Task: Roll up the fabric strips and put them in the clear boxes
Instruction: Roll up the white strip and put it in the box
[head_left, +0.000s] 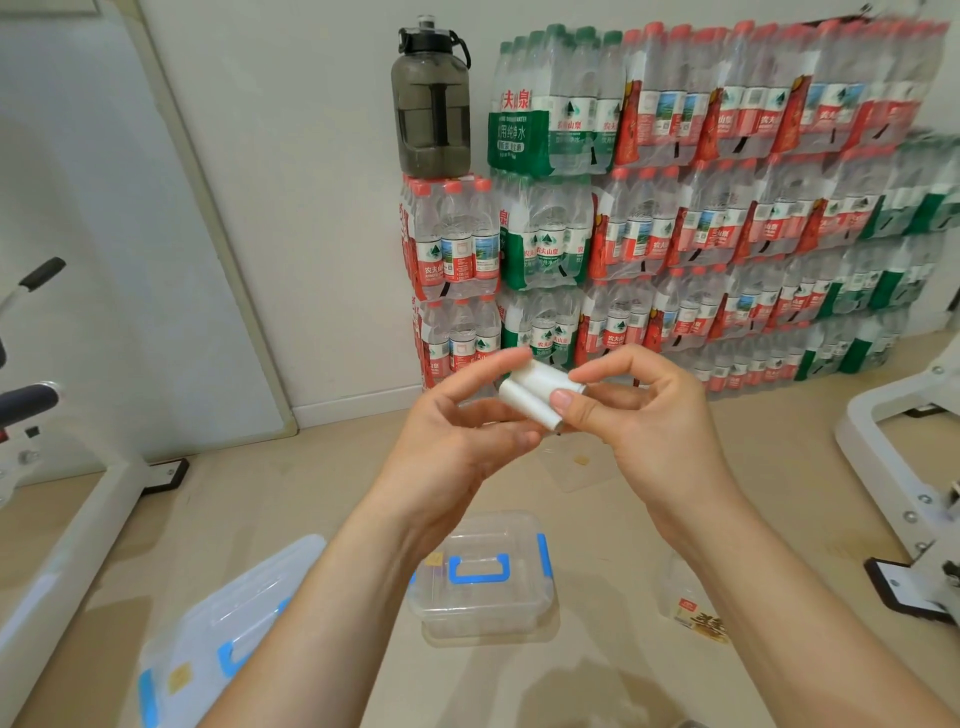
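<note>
A white fabric strip (535, 392), rolled into a short cylinder, is held up at chest height between both hands. My left hand (457, 441) grips its left end with thumb and fingers. My right hand (644, 410) pinches its right end, thumb on the front. On the floor below stands a clear box (483, 577) with blue latches and a blue handle, its lid on. A second clear box (228, 623) with blue fittings lies at the lower left, partly hidden by my left forearm.
Stacked packs of water bottles (701, 208) line the back wall, with a dark jug (434, 98) on top at the left. White exercise-machine frames stand at the left (78, 530) and right (904, 467). A clear packet (691, 603) lies on the floor near my right forearm.
</note>
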